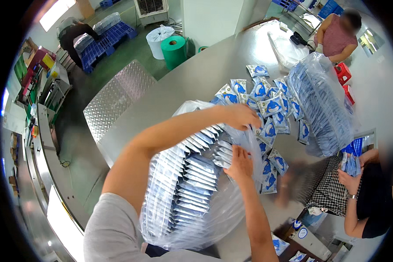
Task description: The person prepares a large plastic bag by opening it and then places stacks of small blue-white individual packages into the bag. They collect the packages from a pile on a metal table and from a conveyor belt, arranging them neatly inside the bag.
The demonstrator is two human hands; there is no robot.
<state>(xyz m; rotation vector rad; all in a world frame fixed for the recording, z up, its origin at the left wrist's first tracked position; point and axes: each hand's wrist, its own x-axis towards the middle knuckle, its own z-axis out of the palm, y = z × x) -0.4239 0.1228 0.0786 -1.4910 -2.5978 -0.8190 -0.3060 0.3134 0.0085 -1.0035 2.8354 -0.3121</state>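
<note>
A large clear plastic bag (225,205) lies in front of me on the metal table, with rows of small white-and-blue packets (198,174) standing on edge inside. My left hand (243,117) reaches across its far side, fingers closed on the bag's rim. Inside the bag mouth, my right hand (240,163) is closed against a short stack of packets (224,153), pressing it beside the rows. Just beyond both hands, loose packets with a blue whale picture (270,106) are strewn in a pile.
A second filled clear bag (321,105) stands right of the pile. One co-worker (338,37) is at the table's far right; another's hands (351,177) hold packets at the near right. A green roll (174,52) and a diamond-plate metal surface (118,96) are beyond the table's left edge.
</note>
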